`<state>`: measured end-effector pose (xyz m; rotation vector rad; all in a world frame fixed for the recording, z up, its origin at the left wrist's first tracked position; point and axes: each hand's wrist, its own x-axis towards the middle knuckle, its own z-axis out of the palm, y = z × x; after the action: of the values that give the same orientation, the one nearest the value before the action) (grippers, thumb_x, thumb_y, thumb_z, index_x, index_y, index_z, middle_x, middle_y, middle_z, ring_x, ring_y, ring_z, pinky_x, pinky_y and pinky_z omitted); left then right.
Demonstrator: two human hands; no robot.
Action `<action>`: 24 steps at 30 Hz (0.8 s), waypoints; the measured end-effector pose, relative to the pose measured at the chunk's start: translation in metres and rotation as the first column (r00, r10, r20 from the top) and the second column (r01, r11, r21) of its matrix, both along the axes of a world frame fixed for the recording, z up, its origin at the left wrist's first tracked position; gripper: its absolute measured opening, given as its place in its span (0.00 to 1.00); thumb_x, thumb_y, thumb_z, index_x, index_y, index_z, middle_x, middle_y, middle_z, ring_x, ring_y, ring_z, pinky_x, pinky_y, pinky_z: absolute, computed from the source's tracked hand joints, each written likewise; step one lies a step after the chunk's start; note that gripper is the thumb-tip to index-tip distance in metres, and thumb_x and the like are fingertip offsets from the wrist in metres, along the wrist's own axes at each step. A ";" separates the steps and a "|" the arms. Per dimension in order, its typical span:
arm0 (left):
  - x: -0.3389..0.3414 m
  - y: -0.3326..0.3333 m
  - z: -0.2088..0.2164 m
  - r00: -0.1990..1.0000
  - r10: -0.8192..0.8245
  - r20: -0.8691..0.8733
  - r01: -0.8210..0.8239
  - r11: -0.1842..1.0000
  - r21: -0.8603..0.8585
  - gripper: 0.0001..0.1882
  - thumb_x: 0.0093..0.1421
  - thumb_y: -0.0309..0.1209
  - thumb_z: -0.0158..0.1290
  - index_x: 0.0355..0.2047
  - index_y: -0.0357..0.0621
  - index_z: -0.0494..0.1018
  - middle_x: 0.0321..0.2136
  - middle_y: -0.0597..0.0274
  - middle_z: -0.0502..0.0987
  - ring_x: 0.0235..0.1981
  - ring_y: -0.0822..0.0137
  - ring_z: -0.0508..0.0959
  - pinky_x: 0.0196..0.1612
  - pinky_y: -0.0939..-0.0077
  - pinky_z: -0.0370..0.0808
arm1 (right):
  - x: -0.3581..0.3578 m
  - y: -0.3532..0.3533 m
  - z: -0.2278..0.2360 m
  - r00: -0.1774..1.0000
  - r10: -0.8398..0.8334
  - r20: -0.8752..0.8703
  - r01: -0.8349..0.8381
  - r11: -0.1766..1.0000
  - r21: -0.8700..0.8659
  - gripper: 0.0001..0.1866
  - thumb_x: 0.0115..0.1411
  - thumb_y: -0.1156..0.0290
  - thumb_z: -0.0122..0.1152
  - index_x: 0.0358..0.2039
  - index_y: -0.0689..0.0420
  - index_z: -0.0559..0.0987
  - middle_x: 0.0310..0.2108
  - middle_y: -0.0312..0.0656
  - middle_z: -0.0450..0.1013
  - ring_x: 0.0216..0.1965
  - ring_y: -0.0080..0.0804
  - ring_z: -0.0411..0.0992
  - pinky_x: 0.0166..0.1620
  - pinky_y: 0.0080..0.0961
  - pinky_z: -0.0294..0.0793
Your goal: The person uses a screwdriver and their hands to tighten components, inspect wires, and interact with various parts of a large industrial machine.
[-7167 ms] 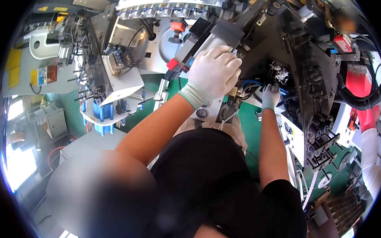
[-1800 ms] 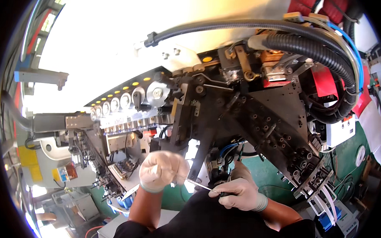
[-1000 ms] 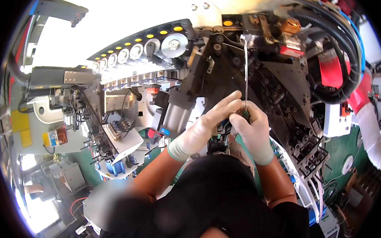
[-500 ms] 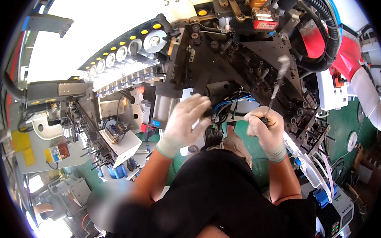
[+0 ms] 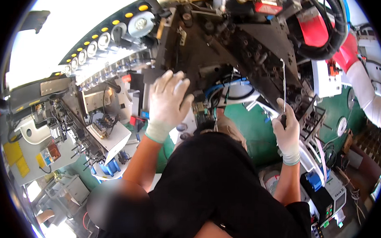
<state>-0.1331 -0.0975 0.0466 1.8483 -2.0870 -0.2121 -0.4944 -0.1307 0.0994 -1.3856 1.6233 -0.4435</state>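
Note:
My right hand (image 5: 287,133), in a pale glove, closes around the dark handle of a hook tool (image 5: 284,82). Its thin metal shaft points away from me and ends in a small bent tip. That tip lies over the dark machine plate (image 5: 266,37), but whether it touches cannot be told. My left hand (image 5: 168,102), gloved the same way, is held up with its fingers stretched out and nothing in them. Behind it is a pneumatic cylinder on the machine, mostly hidden by the hand.
Beyond my left hand, a curved track with round discs (image 5: 141,24) runs off to the left. Red and white robot arm (image 5: 366,83) stands at the right, beside a thick black hose (image 5: 338,36). A control box (image 5: 334,201) sits low on the right. Green floor (image 5: 257,134) shows between the machines.
My right hand has moved right, and the tool now stands nearly straight instead of slanting. My left hand has shifted left, its fingers more upright. The whole view has also shifted slightly.

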 end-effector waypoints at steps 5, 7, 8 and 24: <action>0.004 0.002 0.009 0.995 0.089 -0.047 -0.091 0.994 -0.053 0.25 0.58 0.36 0.62 0.56 0.43 0.76 0.62 0.44 0.71 0.64 0.39 0.68 0.64 0.43 0.65 | 0.062 -0.042 0.000 0.934 0.351 -0.068 -0.347 0.842 -0.413 0.35 0.58 0.85 0.54 0.69 0.61 0.69 0.44 0.52 0.80 0.47 0.47 0.81 0.54 0.33 0.78; 0.009 0.005 0.002 0.970 0.213 -0.115 -0.215 0.977 -0.001 0.29 0.58 0.32 0.61 0.60 0.36 0.73 0.67 0.36 0.64 0.70 0.32 0.60 0.71 0.41 0.57 | 0.093 -0.066 0.005 0.926 0.378 0.006 -0.337 0.833 -0.440 0.33 0.59 0.85 0.54 0.68 0.57 0.72 0.47 0.52 0.81 0.47 0.48 0.82 0.52 0.34 0.79; 0.009 0.001 0.003 0.965 0.247 -0.090 -0.245 0.969 0.039 0.31 0.58 0.33 0.60 0.62 0.36 0.71 0.68 0.35 0.62 0.70 0.31 0.58 0.71 0.40 0.56 | 0.107 -0.076 0.003 0.948 0.313 0.063 -0.270 0.892 -0.363 0.31 0.61 0.85 0.55 0.66 0.55 0.75 0.49 0.52 0.81 0.48 0.46 0.82 0.52 0.34 0.81; 0.010 -0.020 0.012 0.965 0.242 0.099 -0.260 0.930 0.260 0.31 0.56 0.47 0.64 0.58 0.50 0.77 0.59 0.40 0.61 0.60 0.29 0.60 0.60 0.33 0.63 | 0.211 -0.180 -0.021 0.873 0.390 -0.292 -0.485 0.752 -0.446 0.27 0.61 0.77 0.65 0.62 0.49 0.79 0.26 0.42 0.75 0.25 0.45 0.76 0.29 0.37 0.76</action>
<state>-0.1234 -0.1177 0.0588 2.2915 -1.9132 -0.3939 -0.2835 -0.3103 0.0785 -2.2085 1.2892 -0.4902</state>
